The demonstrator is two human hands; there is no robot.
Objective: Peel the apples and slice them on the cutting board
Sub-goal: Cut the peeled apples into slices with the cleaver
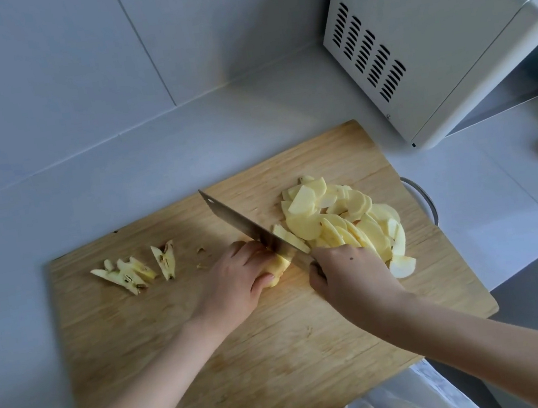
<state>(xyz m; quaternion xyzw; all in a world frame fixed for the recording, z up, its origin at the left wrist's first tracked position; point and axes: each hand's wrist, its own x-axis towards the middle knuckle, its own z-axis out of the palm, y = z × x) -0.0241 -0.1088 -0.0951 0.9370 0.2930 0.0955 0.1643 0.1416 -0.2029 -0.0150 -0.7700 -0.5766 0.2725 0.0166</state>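
Gripping the knife (250,230), the right hand (346,272) cuts beside the left hand (234,284), which clamps the apple (278,268) left of the blade.

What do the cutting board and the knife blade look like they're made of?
The cutting board looks like wood, possibly bamboo: pale tan, matte, with straight grain lines running along it. The knife blade looks like metal, likely steel: a smooth grey face with a dull sheen.
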